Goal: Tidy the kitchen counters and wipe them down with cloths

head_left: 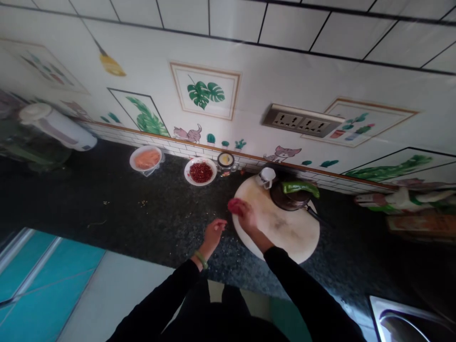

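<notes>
My right hand (247, 217) rests at the left edge of a round pale cutting board (288, 232) and grips a small red piece (233, 206), likely a vegetable. My left hand (213, 232) hovers over the dark counter just left of the board, fingers loosely curled, holding nothing that I can see; a green bangle sits on its wrist. At the board's far side a dark bowl (288, 199) carries a long green pepper (301, 187), with a small white cup (266, 177) beside it.
A white bowl of red bits (200, 171), a bowl of orange shreds (146, 158) and a small jar (225, 161) stand along the wall. A white appliance (57, 126) is far left. A steel sink (409, 320) is at the lower right. A socket strip (302, 122) is on the wall.
</notes>
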